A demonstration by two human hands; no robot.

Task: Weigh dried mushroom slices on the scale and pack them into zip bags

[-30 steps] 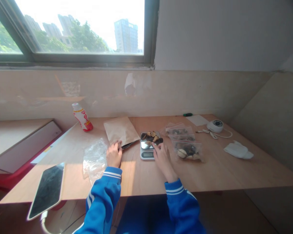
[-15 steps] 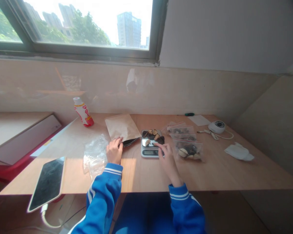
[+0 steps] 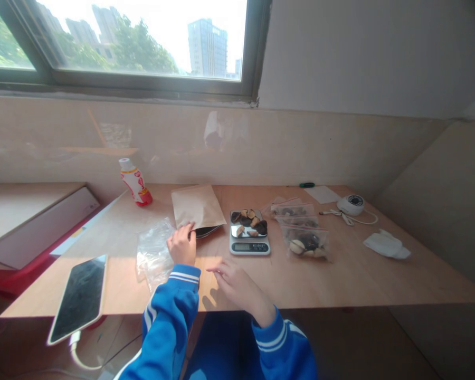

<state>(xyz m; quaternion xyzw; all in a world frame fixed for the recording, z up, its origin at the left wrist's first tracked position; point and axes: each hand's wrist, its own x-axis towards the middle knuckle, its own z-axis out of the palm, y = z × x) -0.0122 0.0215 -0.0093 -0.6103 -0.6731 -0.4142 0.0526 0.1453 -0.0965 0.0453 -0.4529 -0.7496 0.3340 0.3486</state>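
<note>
My left hand (image 3: 182, 244) is closed on the near edge of a brown paper pouch (image 3: 197, 206), whose dark mouth gapes toward me. Over the table in front of the scale, my right hand (image 3: 237, 283) hovers with nothing visible in it, its fingers partly extended. Several dried brown slices (image 3: 251, 215) lie on the mirrored plate of a white digital scale (image 3: 250, 247). To the right of the scale are several zip bags (image 3: 306, 244) with dried pieces inside. Crumpled clear plastic bags (image 3: 154, 252) lie beside my left hand.
A red and white bottle (image 3: 135, 182) stands at the back left. A phone (image 3: 78, 299) on a cable lies at the front left edge. On the right are a white round camera (image 3: 351, 205), a white tissue (image 3: 387, 245), a paper sheet (image 3: 322, 195) and a green-handled tool (image 3: 307, 185).
My right hand has left the scale plate and moved left and toward me, leaving a slice on the plate. My left hand has shifted slightly left with the pouch edge.
</note>
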